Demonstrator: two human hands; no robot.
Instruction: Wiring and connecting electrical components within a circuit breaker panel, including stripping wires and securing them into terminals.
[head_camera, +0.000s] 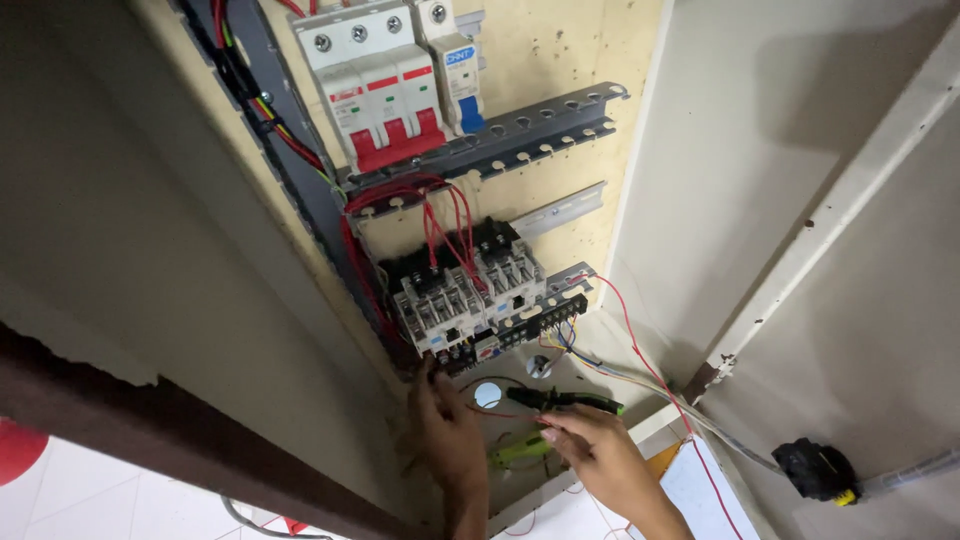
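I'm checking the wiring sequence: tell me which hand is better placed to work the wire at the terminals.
Left. The left hand already has fingertips at the base of the contactors; the right hand sits lower, busy with green-handled pliers.

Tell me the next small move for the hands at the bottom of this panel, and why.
Probably guide the loose end of the thin red wire up to the black terminal strip. The left hand already reaches up to the parts just under the two contactors, and the right hand holds the green-handled pliers beside that wire, which lies slack between the two hands.
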